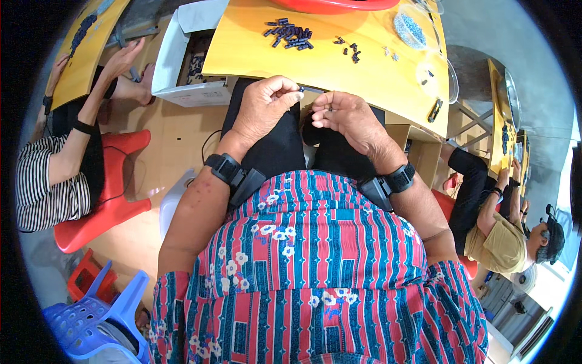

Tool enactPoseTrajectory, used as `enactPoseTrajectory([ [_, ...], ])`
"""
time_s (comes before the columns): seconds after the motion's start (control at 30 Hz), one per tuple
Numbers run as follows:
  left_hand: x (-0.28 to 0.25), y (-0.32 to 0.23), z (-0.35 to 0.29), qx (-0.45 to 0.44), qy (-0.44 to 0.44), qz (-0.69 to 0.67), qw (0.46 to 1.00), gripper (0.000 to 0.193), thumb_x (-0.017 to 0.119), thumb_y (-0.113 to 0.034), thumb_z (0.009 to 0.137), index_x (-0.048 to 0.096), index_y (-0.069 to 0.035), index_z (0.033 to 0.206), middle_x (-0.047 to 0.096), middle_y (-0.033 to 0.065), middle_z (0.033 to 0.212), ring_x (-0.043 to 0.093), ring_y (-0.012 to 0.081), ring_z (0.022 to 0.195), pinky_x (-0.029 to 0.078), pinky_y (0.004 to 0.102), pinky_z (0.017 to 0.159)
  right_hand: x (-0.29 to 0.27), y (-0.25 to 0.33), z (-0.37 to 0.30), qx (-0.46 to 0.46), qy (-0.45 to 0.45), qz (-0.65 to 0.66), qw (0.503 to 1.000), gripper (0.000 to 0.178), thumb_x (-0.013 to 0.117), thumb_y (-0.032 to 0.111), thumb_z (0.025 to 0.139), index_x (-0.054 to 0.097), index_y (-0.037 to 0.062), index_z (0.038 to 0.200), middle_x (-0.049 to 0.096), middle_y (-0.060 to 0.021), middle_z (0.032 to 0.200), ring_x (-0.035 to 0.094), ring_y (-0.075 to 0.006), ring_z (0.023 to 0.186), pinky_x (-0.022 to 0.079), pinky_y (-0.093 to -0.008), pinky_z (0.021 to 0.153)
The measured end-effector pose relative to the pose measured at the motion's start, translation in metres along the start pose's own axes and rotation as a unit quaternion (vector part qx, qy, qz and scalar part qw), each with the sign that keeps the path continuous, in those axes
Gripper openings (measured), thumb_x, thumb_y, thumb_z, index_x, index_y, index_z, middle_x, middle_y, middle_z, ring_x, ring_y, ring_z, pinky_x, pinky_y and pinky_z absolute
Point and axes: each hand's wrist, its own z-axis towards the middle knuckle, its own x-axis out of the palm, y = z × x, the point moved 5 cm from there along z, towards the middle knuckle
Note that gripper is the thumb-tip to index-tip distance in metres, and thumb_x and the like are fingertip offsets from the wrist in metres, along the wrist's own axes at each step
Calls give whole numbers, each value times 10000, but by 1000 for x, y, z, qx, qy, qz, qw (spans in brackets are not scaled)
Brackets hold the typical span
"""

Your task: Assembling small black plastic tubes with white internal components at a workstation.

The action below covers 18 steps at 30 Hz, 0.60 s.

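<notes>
Dark piece (301,89), tiny, pinched between thumb and forefinger of the left hand (262,110), over black trousers (276,142). Right hand (354,120) just beside, apart from the left, fingers curled; cannot tell whether they grip anything. Likely small-part handling, mid-step; next move probably calls for steady alignment. Beyond, on the yellow counter (242,59): small dark bits (355,57), dark cylinders (294,33), then a red basin (339,5).

Pink-and-teal striped blouse (327,242) scattered with white flowers (231,267), short sleeves (451,291) in the same print, black trousers (273,145); on left and right wrists (235,143), black straps (401,178) with dark boxy cases (247,185).
</notes>
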Motion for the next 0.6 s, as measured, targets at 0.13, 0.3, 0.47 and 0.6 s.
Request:
enactPoseTrajectory([
  [0.13, 0, -2, 0, 14, -1, 24, 1000, 62, 670, -59, 861, 633, -9, 859, 609, -24, 758, 543, 40, 667, 463, 205, 607, 0, 0, -3, 10, -40, 1, 999, 131, 521, -35, 911, 542, -36, 1041, 611, -121, 939, 649, -189, 803, 562, -273, 782],
  [0.3, -1, -5, 0, 7, 5, 41, 999, 59, 669, -53, 858, 632, -7, 859, 610, -20, 758, 548, 43, 670, 466, 206, 614, 1, 2, -4, 8, -38, 38, 998, 130, 547, 15, 928, 539, -25, 1051, 630, -122, 918, 652, -176, 727, 565, -250, 710],
  [0.47, 1, -3, 0, 12, 16, 23, 1000, 56, 671, -46, 857, 633, -6, 866, 615, -19, 772, 552, 41, 687, 467, 202, 629, -9, -5, -1, -11, -24, 48, 999, 98, 591, 87, 928, 602, 19, 998, 659, -69, 830, 580, -91, 624, 476, -188, 567],
  [0.6, 1, -3, -1, 11, 17, 14, 1000, 62, 675, -50, 858, 634, -6, 873, 615, -20, 779, 548, 38, 696, 466, 199, 634, -7, -1, 1, -53, -67, 33, 996, 114, 584, 100, 935, 632, 18, 997, 663, -51, 818, 541, -75, 620, 444, -186, 574],
])
